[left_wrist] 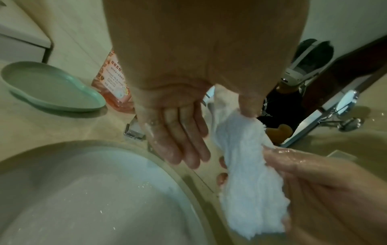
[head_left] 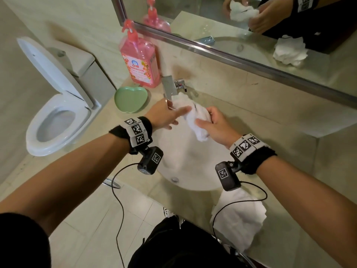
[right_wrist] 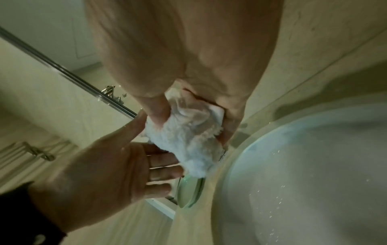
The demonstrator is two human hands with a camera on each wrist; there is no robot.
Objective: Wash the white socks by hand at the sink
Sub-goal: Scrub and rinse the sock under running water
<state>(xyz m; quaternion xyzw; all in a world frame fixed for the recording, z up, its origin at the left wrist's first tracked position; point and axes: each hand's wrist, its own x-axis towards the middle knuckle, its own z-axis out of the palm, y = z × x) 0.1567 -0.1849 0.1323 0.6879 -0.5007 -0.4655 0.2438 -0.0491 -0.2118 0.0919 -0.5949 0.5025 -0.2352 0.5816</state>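
Gripping sock [head_left: 195, 118] right hand [head_left: 216, 128]; left hand [head_left: 166, 117] flat, fingers straight; faucet [head_left: 171, 88] behind.

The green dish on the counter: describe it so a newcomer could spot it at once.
Start at the round white sink and go to the chrome tap at its back. Left of the tap stands a pink pump bottle; the green dish lies on the counter before it. It alone is pale green, shallow, apple-shaped.
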